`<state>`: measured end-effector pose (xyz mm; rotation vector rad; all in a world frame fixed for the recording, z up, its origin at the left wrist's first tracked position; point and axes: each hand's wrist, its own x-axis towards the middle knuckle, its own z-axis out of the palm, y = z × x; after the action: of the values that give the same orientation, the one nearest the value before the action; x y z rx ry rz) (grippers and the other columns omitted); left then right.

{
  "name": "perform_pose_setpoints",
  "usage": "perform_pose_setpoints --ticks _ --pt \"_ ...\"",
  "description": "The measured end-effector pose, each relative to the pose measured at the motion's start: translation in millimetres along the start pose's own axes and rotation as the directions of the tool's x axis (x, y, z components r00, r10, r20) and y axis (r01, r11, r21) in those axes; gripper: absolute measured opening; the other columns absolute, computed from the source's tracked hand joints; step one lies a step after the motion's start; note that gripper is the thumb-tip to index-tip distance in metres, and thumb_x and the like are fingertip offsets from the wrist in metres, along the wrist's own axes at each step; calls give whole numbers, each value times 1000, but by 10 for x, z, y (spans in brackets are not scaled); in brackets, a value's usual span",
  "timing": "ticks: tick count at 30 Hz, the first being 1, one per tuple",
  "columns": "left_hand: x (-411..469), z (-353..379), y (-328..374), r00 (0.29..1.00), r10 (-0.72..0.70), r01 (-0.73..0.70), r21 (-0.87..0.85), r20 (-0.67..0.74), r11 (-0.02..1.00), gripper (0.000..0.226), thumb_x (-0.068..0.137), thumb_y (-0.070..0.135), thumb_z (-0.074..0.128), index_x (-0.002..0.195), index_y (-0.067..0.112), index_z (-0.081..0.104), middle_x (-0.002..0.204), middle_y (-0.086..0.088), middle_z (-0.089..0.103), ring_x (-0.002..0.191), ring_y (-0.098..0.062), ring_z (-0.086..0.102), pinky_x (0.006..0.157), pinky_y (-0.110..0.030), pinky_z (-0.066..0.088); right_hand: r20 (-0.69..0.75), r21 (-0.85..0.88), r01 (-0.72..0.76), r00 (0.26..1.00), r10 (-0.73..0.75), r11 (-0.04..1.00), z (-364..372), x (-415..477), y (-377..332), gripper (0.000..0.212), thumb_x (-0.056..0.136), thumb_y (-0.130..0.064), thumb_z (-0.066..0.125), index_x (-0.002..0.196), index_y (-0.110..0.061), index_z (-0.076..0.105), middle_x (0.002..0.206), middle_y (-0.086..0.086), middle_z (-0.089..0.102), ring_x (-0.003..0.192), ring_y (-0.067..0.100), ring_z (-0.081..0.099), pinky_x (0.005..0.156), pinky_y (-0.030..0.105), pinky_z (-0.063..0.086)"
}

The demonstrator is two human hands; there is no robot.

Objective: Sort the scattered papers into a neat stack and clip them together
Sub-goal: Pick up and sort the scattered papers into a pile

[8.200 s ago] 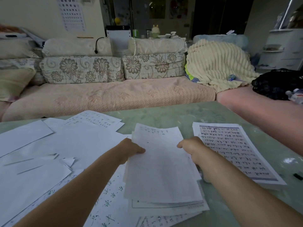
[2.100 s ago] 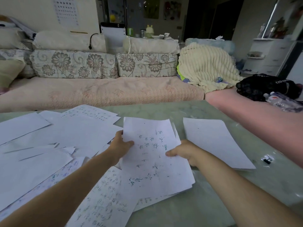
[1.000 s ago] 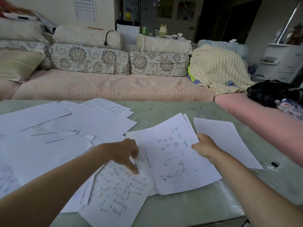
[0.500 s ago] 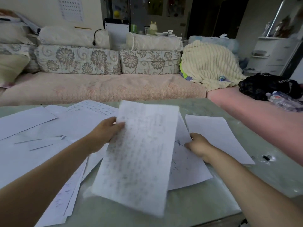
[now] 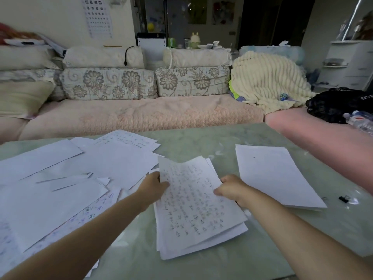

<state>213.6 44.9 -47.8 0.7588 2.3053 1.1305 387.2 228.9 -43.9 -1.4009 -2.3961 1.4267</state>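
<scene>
L hand [image 5: 154, 186] & R hand [image 5: 232, 187] each pinch a side edge of the top sheet [image 5: 191, 203], on a small pile at table [image 5: 252, 257] centre. Paper looks light, floppy, slippery w/ sheets sliding apart; best gripped by both long edges. Loose sheets [image 5: 60, 178] lie left, clip [image 5: 343, 199] far right.

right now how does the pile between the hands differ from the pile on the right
The held pile shows a handwritten top sheet; the right pile shows a blank one. The left hand and right hand grip the held pile; the right pile lies untouched. The held pile's edges are fanned; the right pile's look squarer. Both rest on the table.
</scene>
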Motion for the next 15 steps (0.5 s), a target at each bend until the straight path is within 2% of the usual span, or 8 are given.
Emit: perform_pose_setpoints --ticks 1,3,5,7,10,12,13,15 --pt "9 -20 -5 999 42 -42 142 3 989 22 91 20 50 107 15 64 105 -3 68 97 -24 63 84 -36 52 -31 -32 10 999 -11 999 29 31 10 17 80 -11 68 96 -4 67 96 9 70 85 26 68 79 31 56" --pt "77 -92 -98 994 110 -87 456 -23 886 33 89 31 47 118 17 58 115 -3 63 109 -26 54 94 -36 44 -108 -125 29 993 -43 992 52 -9 -27 5 78 -5 62 78 -6 56 78 6 59 69 23 58 61 23 42" --pt "150 -183 -226 988 147 -88 590 -52 803 35 90 29 44 120 13 50 120 -8 56 118 -30 44 101 -40 38 -169 -239 22 983 -64 971 77 -66 -77 12 77 -3 55 73 -11 47 74 4 51 68 24 48 52 23 33" --pt "216 -280 -302 989 147 -97 633 -26 768 35 94 23 43 126 12 44 130 -9 50 126 -30 37 103 -43 36 -213 -281 -19 976 -43 960 94 -88 -107 10 76 -5 53 73 -12 46 79 4 52 76 25 48 51 24 31" --pt "340 -409 -339 983 150 -180 690 104 701 63 94 37 53 149 20 27 153 1 34 141 -23 23 112 -43 31 -219 -164 -62 975 25 984 136 -48 -152 10 78 -15 60 82 -13 51 96 7 58 91 28 54 55 24 36" --pt "405 -436 -336 975 114 -216 689 191 692 78 89 55 58 152 23 23 156 5 27 144 -20 19 114 -43 27 -192 0 -73 979 72 997 133 1 -180 29 81 -19 69 106 -9 60 117 11 60 108 32 56 69 29 44" --pt "431 -426 -344 970 107 -233 696 220 679 82 86 62 56 151 24 23 157 6 24 145 -20 18 115 -43 24 -166 73 -76 982 87 995 119 22 -194 40 82 -18 71 119 -7 58 125 12 58 114 33 55 76 33 44" --pt "478 -383 -373 966 132 -253 711 222 656 84 84 69 53 151 27 24 159 7 20 146 -19 15 117 -43 20 -107 126 -83 990 96 989 78 32 -231 48 85 -15 73 127 -2 54 127 14 56 113 31 54 83 35 41"
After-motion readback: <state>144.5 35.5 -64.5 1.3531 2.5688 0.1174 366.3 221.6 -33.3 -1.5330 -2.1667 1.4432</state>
